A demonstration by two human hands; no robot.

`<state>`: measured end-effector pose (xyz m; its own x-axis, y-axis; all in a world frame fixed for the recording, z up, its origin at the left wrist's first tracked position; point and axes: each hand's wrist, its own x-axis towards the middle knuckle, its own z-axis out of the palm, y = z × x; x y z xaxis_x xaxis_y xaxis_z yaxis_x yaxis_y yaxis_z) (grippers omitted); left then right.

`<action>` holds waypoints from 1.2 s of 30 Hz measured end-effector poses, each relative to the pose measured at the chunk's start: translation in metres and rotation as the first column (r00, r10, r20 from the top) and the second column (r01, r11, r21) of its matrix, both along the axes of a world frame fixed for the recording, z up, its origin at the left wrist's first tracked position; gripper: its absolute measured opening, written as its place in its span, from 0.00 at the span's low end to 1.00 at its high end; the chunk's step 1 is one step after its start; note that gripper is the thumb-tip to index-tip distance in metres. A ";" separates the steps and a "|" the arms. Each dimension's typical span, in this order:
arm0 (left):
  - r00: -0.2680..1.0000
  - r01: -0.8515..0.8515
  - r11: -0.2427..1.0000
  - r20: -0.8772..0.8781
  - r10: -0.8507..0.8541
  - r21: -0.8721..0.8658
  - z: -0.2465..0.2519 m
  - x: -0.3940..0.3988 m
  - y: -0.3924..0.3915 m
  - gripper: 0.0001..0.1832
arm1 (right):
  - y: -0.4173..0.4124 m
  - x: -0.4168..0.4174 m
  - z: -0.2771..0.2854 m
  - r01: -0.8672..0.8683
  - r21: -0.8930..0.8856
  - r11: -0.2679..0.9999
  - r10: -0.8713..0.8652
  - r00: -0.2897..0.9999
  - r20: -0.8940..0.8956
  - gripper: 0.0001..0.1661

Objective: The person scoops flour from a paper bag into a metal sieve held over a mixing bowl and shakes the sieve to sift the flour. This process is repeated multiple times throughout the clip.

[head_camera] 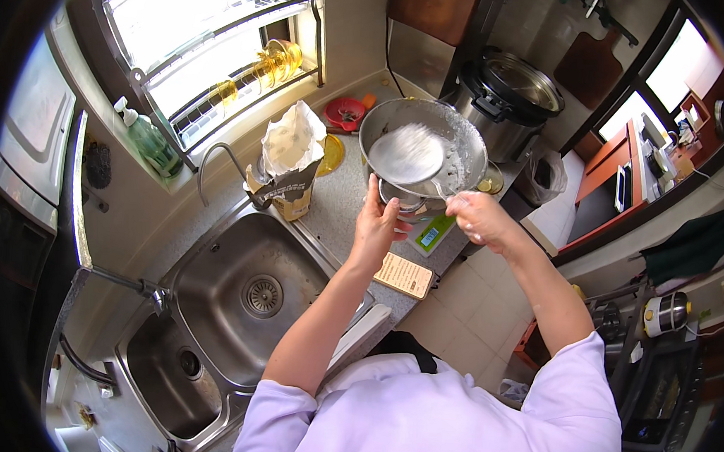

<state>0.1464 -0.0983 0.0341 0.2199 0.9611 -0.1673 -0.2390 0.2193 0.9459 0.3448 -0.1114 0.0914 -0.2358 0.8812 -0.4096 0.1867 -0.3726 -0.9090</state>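
Note:
My right hand [483, 220] is closed around the handle of a round sieve [408, 153], which holds white powder, blurred by motion, over a large metal pot [475, 147]. White residue clings to the pot's inner wall. At the pot's near side, my left hand [379, 226] has its fingers raised and apart, beside the rim and a metal handle; whether it touches the pot cannot be told. Partly under the pot, a green and white kitchen scale [432, 235] shows its lit display. A phone [404, 276] with text on its screen lies nearer to me on the speckled counter.
Left of the pot stands an open paper bag [291, 159]; behind it are a yellow lid [331, 156] and a red bowl [344, 113]. A double steel sink [252, 294] lies to the left. An electric pressure cooker [506, 104] stands beyond the pot, near a glass jar [492, 179].

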 end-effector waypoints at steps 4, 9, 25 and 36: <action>0.999 0.004 1.000 0.054 -0.004 0.004 -0.005 0.001 -0.001 0.35 | 0.001 0.002 0.004 0.122 -0.020 0.992 -0.121 0.992 0.032 0.14; 0.998 0.009 1.000 0.062 -0.009 0.007 -0.007 0.000 -0.001 0.35 | -0.007 0.001 0.005 0.164 -0.009 0.986 -0.164 0.986 0.002 0.14; 0.996 0.007 1.000 0.087 -0.006 -0.013 -0.009 0.000 0.001 0.36 | -0.011 0.002 0.001 0.182 -0.005 0.983 -0.182 0.980 -0.078 0.15; 0.998 0.005 1.000 0.058 -0.005 0.005 -0.004 -0.001 -0.002 0.34 | -0.012 0.003 0.000 0.181 0.003 0.983 -0.180 0.979 -0.092 0.14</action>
